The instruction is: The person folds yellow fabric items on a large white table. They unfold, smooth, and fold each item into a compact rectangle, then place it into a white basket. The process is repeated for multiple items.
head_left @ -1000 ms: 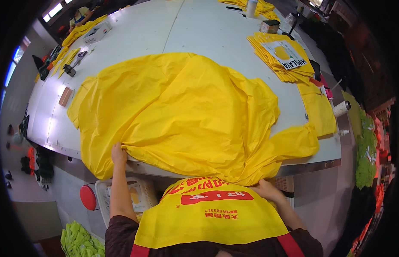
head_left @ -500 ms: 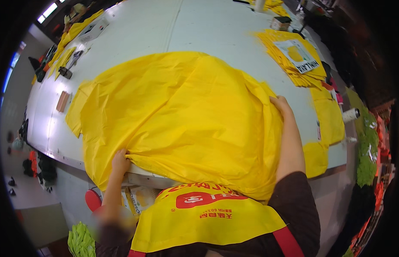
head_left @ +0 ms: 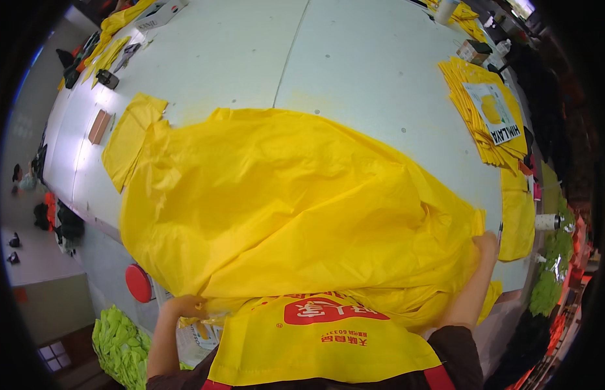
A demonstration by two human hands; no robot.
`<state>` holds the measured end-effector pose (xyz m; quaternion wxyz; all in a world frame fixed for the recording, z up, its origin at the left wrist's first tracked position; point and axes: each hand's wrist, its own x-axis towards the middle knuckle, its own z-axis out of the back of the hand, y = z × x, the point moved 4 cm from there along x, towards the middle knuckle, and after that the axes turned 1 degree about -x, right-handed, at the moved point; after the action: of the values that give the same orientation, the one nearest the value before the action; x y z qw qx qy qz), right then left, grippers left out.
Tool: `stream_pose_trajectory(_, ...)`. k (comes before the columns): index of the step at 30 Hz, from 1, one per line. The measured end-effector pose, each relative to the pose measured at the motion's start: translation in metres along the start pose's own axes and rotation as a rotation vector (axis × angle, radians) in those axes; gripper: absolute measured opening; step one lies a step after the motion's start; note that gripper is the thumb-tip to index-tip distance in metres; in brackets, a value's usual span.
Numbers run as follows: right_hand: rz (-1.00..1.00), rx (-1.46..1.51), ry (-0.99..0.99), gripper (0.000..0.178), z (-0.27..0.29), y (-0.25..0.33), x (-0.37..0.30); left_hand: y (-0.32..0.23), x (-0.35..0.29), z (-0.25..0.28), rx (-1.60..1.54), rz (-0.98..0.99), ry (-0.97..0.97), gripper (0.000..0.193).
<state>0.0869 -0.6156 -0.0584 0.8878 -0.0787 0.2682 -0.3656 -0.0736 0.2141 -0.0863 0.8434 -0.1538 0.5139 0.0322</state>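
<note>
A large, thin yellow raincoat (head_left: 296,188) lies crumpled across the table, its near edge hanging toward my apron. At its near left edge, my left hand (head_left: 187,305) is closed, its fingers curled on the fabric. On the right, my right hand (head_left: 486,243) pinches the raincoat's outer edge with the arm stretched out. A flap like a sleeve (head_left: 130,140) sticks out at the far left of the garment. Folds hide the near table edge. The yellow apron (head_left: 315,351) on my body touches the near fabric.
Folded yellow garments (head_left: 471,97) are stacked at the right under a printed packet (head_left: 492,110). A thread cone (head_left: 547,222) stands beyond the right edge. A brown block (head_left: 99,127) and dark cup (head_left: 107,78) sit at the left. Below the left edge is a red round stool (head_left: 138,283).
My right hand has moved right and nearer, pulling the raincoat's edge outward. My left hand has come down nearer to me. The raincoat is spread wider to the right, and the view has shifted.
</note>
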Motion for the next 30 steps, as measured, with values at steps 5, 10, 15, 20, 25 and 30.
stream_pose_trajectory(5,0.36,0.594,-0.468,0.054,0.069,0.062,0.022,-0.114,0.027,0.18,-0.066,-0.179,-0.729,0.038)
stream_pose_trajectory(10,0.631,0.569,-0.56,0.056,0.034,0.143,-0.018,-0.273,0.086,0.226,-0.131,-0.691,-0.923,0.048)
stream_pose_trajectory(15,-0.038,0.54,-0.625,0.055,-0.001,0.011,-0.022,-0.319,0.164,0.141,0.69,-0.585,-0.846,0.061)
stream_pose_trajectory(20,0.033,0.816,-0.326,0.05,-0.066,-0.046,-0.047,-0.339,0.172,0.156,0.234,-0.66,-0.773,0.042)
stream_pose_trajectory(25,0.284,0.426,-0.893,0.036,-0.066,0.041,-0.122,-0.478,0.124,0.128,-0.081,-0.977,-0.733,0.026)
stream_pose_trajectory(30,0.365,0.488,-0.966,0.039,-0.067,0.05,-0.14,-0.581,0.11,0.09,-0.251,-0.985,-0.452,0.031)
